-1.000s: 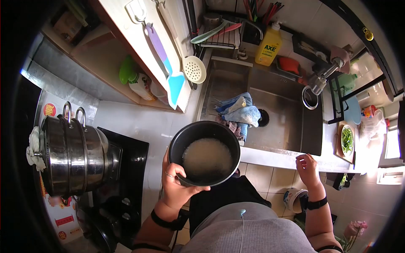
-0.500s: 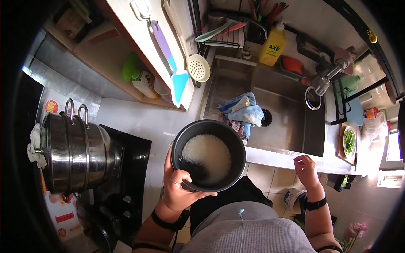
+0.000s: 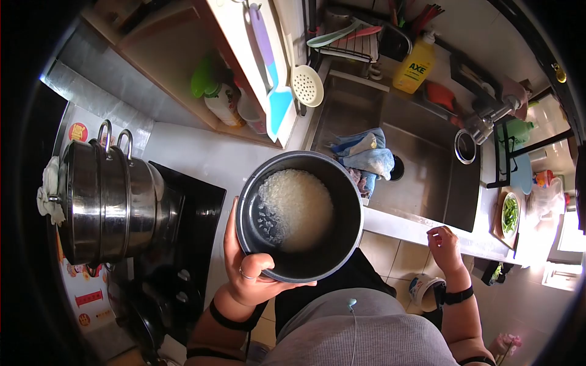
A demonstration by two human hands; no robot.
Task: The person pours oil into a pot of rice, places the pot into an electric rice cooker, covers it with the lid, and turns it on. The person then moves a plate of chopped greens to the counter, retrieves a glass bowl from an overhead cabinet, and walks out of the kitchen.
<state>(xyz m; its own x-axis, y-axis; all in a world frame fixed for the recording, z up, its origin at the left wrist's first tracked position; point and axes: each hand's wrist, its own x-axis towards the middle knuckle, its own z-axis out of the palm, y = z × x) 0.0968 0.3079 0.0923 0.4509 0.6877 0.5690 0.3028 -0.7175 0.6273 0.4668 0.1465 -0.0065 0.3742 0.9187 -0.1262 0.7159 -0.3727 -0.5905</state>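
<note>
My left hand [image 3: 244, 277] grips a dark inner cooking pot [image 3: 343, 241] by its near left side, thumb over the rim and the other fingers beneath or behind it. Wet white rice [image 3: 293, 204] with a little cloudy water lies in the bottom, and some grains are strewn toward the left wall. The pot is held up in front of my body, above the gap between counter and sink. Off to the right, near the counter's front edge, my right hand [image 3: 445, 249] has its fingers curled in, with nothing visible in them.
A steel sink [image 3: 421, 177] lies beyond the pot, with blue cloths [image 3: 366, 155] over its near left part and a faucet [image 3: 488, 122] at right. On the left, a steamer pot [image 3: 110, 201] stands by the black stove [image 3: 198, 213]. A vegetable plate [image 3: 510, 213] sits far right.
The pot has come up closer to the camera and looks larger. Inside it, the rice and water have shifted, leaving grains along the left. The background has slid slightly right; my right hand barely moved.
</note>
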